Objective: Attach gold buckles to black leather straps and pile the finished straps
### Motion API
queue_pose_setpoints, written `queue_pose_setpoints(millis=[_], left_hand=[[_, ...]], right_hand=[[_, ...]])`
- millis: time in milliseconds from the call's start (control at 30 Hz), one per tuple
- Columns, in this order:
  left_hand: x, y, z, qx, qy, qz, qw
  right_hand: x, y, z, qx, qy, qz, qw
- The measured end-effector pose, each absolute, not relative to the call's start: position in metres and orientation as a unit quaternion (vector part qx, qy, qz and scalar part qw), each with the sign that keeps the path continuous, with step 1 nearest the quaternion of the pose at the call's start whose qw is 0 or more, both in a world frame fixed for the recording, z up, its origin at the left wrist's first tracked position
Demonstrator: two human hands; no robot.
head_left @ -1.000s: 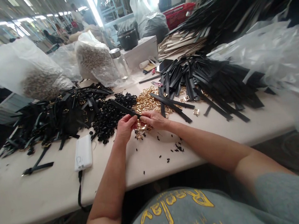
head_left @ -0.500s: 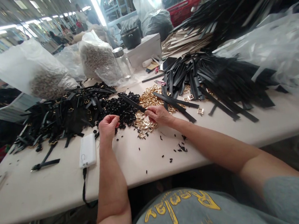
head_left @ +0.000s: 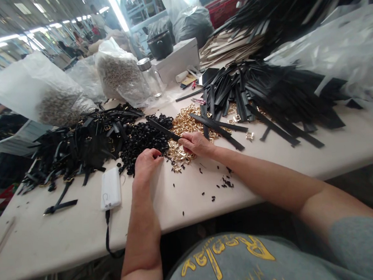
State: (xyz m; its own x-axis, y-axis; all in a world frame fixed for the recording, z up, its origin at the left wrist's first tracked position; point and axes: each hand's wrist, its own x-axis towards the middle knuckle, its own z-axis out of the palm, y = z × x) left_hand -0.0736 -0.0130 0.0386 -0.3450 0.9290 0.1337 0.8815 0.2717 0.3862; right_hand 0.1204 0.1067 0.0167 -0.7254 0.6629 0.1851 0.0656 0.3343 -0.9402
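Note:
My right hand (head_left: 196, 144) is closed on one end of a black strap (head_left: 163, 129), which points away to the upper left over the heaps of small parts. At the front edge of a pile of small black loops (head_left: 138, 138) is my left hand (head_left: 147, 163), fingers bent and thumb and fingertips pinched together. Whatever lies between those fingertips is too small to make out. Gold buckles (head_left: 185, 124) are heaped beyond and under my right hand. Several loose black straps (head_left: 218, 126) lie just to its right.
Straps with buckles fitted (head_left: 94, 138) are piled at the left, behind a white power bank (head_left: 110, 188) with a cable. Many plain straps (head_left: 287, 90) cover the right side. A glass jar (head_left: 151, 79) and filled plastic bags (head_left: 117, 72) stand behind. Tiny black pieces (head_left: 225, 183) lie in front.
My left hand has moved right and a little down, from above the left side of the loop pile to its front edge. My right hand keeps hold of the strap, nearly still.

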Motion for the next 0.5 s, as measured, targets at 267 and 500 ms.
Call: queue_pose_setpoints(millis=[267,500], left_hand=[[-0.0737,-0.0069,0.0306,0.534,0.807,0.247,0.045],[-0.0717,-0.0094,0.0336,0.544,0.805,0.238,0.017]], right_hand=[[0.1187,0.1013,0.0171,-0.237,-0.753,0.553,0.265],[0.1238,0.1036,0.0154,-0.243,-0.764,0.53,0.278]])
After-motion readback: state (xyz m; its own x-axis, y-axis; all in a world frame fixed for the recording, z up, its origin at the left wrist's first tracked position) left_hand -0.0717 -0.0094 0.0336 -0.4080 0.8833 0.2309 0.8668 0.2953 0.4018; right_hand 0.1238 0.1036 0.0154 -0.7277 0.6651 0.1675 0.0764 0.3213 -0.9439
